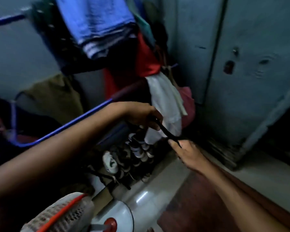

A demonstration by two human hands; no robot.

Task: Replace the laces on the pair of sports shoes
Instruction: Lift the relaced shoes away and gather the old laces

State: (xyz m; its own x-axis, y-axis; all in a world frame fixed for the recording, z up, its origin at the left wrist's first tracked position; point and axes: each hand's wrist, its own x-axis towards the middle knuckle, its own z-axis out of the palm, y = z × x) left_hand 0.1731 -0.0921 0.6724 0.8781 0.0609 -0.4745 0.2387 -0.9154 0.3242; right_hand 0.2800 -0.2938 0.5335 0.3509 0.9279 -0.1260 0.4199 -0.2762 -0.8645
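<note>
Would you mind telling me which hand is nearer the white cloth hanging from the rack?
Left. The left hand is right beside the white cloth, gripping the black lace; the right hand pinches the lace lower down, below the cloth.

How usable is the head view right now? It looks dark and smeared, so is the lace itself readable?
Head view: dim with a blue cast; hanging clothes are motion-blurred; the black lace reads only against the white cloth, stretched between the left hand and right hand; glare on the floor tile; wide-angle bending at the edges.
</note>
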